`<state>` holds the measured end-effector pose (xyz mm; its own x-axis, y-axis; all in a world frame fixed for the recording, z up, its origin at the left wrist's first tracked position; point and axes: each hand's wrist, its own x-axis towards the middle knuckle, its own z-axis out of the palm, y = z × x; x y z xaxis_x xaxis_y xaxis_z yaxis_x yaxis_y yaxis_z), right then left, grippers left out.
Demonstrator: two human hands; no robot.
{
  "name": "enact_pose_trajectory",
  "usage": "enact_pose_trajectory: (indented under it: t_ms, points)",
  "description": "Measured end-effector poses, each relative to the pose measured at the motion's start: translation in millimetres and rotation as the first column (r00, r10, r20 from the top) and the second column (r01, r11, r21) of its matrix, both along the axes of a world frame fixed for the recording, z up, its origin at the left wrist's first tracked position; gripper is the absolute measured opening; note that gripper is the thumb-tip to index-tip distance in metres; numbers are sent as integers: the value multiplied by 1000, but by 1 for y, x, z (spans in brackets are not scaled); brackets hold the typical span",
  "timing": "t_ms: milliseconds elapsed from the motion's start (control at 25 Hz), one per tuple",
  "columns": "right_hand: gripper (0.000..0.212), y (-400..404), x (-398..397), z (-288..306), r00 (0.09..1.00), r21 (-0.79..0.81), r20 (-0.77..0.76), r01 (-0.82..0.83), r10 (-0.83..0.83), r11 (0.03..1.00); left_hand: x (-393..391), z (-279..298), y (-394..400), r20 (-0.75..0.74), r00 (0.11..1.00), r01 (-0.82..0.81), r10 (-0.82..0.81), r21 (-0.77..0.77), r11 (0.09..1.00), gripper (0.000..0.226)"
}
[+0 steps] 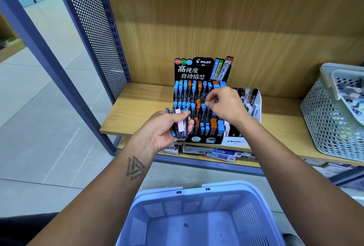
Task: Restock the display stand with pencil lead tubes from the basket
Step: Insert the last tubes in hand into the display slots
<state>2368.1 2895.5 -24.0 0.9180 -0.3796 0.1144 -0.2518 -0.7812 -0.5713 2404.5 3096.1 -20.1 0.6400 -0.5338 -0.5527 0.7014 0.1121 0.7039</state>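
A black Pilot display stand (201, 72) sits on the wooden shelf, its rows filled with blue- and orange-capped lead tubes. My left hand (167, 129) grips a small bunch of lead tubes (180, 121) just left of the stand's lower rows. My right hand (226, 103) hovers over the stand's middle rows with fingers curled in a pinch; a bit of blue shows by the fingers, but whether they hold a tube is unclear. The blue basket (199, 216) lies below my arms, with only a small dark scrap inside.
A grey perforated basket (327, 119) with mixed items stands on the shelf (137, 107) at right. A white Mono display (250, 107) adjoins the stand's right side. Boxed stationery lies on the lower shelf (216, 153). A perforated metal panel (94, 29) bounds the left.
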Motion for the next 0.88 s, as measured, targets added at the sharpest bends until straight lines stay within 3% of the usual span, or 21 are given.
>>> enact_pose_trajectory:
  t_ms: [80,160,240,440,600,720,880]
  points:
    - [8,10,-9,19,998,276,18,-70,67,959,-3,1,-4,47,998,33,-34,15,999,27]
    - [8,20,-18,32,978,497,-49,-152,203,854,-7,3,-8,78,995,61,-62,11,998,21]
    - [9,18,-24,33,953,592,-98,-175,286,787,-12,5,-14,104,991,86,-86,4,996,15]
    - [14,0,-32,27,969,718,-103,-84,224,691,-21,9,-20,110,983,151,-148,-14,988,20]
    - [14,-9,-38,35,998,689,-24,-30,64,724,-20,6,-22,38,993,115,-114,-3,993,16]
    - [16,-32,-38,45,977,644,147,24,-154,764,-19,4,-20,10,998,59,-60,73,996,11]
    - [15,-52,-30,48,911,325,326,144,-253,935,-12,5,-24,20,1000,10,-12,69,998,8]
